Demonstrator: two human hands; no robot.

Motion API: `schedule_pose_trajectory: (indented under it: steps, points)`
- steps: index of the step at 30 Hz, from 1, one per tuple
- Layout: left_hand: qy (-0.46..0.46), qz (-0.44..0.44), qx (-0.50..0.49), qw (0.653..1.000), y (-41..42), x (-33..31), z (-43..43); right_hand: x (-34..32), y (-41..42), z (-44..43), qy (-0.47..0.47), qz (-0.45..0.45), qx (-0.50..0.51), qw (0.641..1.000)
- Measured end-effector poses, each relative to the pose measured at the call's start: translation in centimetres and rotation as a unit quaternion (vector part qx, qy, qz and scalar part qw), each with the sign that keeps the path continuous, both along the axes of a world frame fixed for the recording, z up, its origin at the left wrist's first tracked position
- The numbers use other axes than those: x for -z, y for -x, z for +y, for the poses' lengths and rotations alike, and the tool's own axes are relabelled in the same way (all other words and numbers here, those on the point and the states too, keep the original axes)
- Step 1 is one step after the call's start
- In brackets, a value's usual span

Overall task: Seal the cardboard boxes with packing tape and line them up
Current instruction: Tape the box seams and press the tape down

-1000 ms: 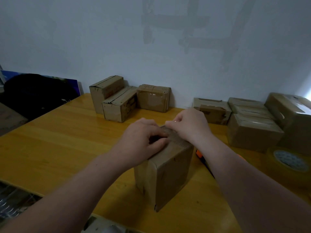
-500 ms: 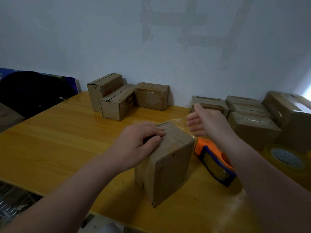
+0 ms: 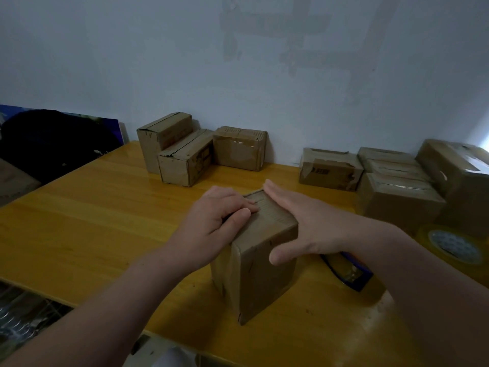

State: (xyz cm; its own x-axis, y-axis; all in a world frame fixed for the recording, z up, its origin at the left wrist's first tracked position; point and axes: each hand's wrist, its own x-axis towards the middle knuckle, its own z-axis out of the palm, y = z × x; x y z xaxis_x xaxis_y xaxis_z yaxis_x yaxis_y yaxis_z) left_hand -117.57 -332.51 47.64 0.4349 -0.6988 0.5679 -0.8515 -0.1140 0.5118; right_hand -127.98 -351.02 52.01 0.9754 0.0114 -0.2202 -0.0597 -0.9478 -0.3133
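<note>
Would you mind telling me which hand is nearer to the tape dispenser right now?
Right. The right hand presses the box top with the tape dispenser just beneath its wrist; the left hand rests on the box's opposite, left edge.

At nine o'clock a dark bundle point(image 3: 53, 144) sits before a blue board point(image 3: 119, 131) leaning on the wall point(image 3: 185, 62); my yellow table point(image 3: 79, 221) spreads below.
</note>
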Motion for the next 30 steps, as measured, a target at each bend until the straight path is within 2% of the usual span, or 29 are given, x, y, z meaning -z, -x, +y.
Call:
schedule_pose_trajectory:
  steps: [4, 7, 12, 23, 30]
  points:
    - [0.005, -0.003, 0.002, 1.0, 0.1, -0.1, -0.2, -0.4, -0.6, -0.1, 0.118, 0.014, -0.034, 0.992]
    - [0.004, 0.002, -0.003, 1.0, 0.1, 0.0, -0.2, -0.3, -0.6, 0.4, 0.147, -0.011, -0.035, 0.989]
    - [-0.015, -0.02, -0.007, 1.0, 0.6, -0.4, -0.5, 0.3, 0.4, 0.6, 0.146, -0.047, -0.032, 0.988]
    - [-0.06, -0.013, -0.03, 0.998, 0.9, -1.1, -0.4, 1.7, 3.5, 0.1, 0.072, -0.135, -0.002, 0.988]
    - [-0.099, -0.022, -0.057, 0.993, 0.9, -2.1, -0.8, 1.9, 5.5, -0.3, 0.055, -0.223, 0.036, 0.973]
